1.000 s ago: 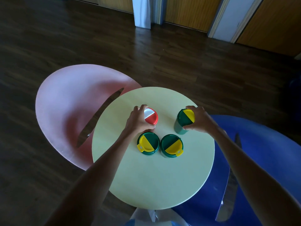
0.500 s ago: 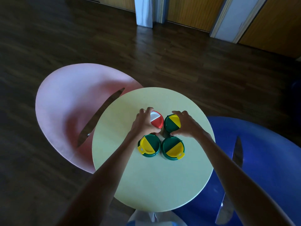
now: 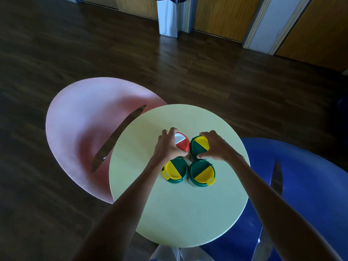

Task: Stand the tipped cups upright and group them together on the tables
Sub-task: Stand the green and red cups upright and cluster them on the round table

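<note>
Nearest on the pale yellow round desk (image 3: 175, 213) stand two upright green cups with yellow-and-green lids, one on the left (image 3: 175, 170) and one on the right (image 3: 201, 173), close side by side. Just behind them the left hand (image 3: 167, 146) has its grip wrapped around the red-and-white-lidded cup (image 3: 182, 144), while the right hand (image 3: 216, 146) has its grip closed on a third green cup (image 3: 198, 146), the four forming a tight cluster. Beyond lie a pink desk (image 3: 84, 119) at left, a blue desk (image 3: 310, 176) at right, and dark wood floor (image 3: 131, 53).

Left hand (image 3: 167, 147) covers the red-lidded cup (image 3: 182, 143) body. Right hand (image 3: 214, 147) hides far green cup's (image 3: 198, 146) side. Blue table (image 3: 305, 185) cut off at right edge.
</note>
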The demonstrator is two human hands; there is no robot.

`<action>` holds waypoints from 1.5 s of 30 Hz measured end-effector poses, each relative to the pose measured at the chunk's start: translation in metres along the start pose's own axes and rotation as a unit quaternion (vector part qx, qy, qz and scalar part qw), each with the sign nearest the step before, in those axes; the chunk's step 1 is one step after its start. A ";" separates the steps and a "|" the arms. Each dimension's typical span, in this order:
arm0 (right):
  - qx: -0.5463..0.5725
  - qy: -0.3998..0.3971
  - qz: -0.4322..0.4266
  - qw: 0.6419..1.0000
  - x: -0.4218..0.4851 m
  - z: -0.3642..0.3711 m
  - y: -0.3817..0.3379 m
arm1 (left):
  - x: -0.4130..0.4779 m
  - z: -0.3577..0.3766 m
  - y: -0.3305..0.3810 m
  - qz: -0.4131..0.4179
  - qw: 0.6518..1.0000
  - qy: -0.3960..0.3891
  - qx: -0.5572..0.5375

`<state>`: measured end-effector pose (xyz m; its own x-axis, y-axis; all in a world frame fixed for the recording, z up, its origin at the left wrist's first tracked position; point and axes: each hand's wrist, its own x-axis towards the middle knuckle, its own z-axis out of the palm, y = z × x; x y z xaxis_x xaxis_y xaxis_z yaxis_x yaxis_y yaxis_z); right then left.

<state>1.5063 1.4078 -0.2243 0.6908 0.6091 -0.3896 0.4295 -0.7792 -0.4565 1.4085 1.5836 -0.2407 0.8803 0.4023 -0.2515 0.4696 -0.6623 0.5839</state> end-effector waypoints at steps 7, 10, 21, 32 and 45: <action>0.013 -0.022 0.014 1.000 0.000 -0.001 0.002 | 0.000 0.003 -0.004 0.007 1.000 -0.013 -0.007; 0.034 -0.025 0.016 0.999 -0.002 0.000 0.002 | -0.001 0.004 -0.009 0.006 1.000 -0.019 -0.019; 0.330 0.202 0.102 0.917 -0.079 0.065 0.021 | -0.081 0.006 -0.065 -0.005 0.967 -0.003 -0.254; 0.338 0.117 0.063 0.932 -0.095 0.100 0.013 | -0.102 0.041 -0.075 0.015 0.969 0.006 -0.248; 0.312 0.109 0.046 0.943 -0.098 0.095 0.018 | -0.107 0.043 -0.074 0.013 0.978 0.033 -0.208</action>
<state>1.3912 1.3475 -0.2702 0.8404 0.4452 -0.3090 -0.0177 -0.5474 -0.8367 1.2823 1.5618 -0.2900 0.8793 0.4367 -0.1899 0.3662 -0.3651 0.8560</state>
